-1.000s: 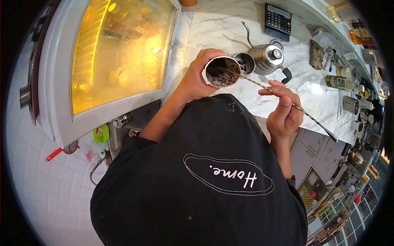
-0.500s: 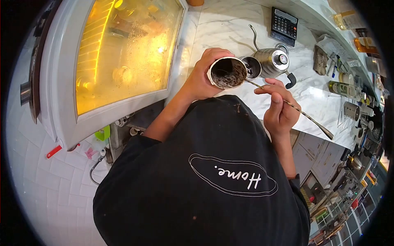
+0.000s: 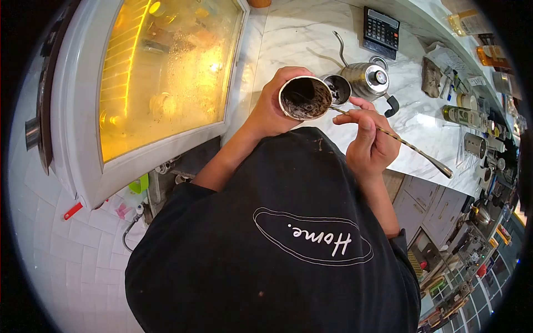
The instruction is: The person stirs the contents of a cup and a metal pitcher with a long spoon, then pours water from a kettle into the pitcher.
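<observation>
My left hand point(image 3: 267, 108) is wrapped round a white-rimmed cup point(image 3: 290, 105), tilted so its mouth faces me. Dark brown, grainy matter that looks wet coats the inside. In my right hand point(image 3: 373, 141) is a long bar spoon point(image 3: 415, 150) with a twisted shaft, pinched between thumb and fingers. One end of the spoon reaches the cup's right rim; whether its tip is inside is hard to see. Its thicker end points down to the right. Just behind the cup, a small metal cup point(image 3: 347, 89) with dark contents stands beside a steel gooseneck kettle point(image 3: 363, 80).
On the marble counter point(image 3: 300, 33) lies a black calculator point(image 3: 381, 30). Farther right are a dark cloth point(image 3: 431, 77), a green-labelled bottle point(image 3: 463, 117) and a metal cup point(image 3: 475, 146). A glass door point(image 3: 166, 83), lit yellow from behind, stands close on my left.
My right hand has shifted left, closer to the cup, and the bar spoon has moved along with it. My left hand still holds the cup, at nearly the same place.
</observation>
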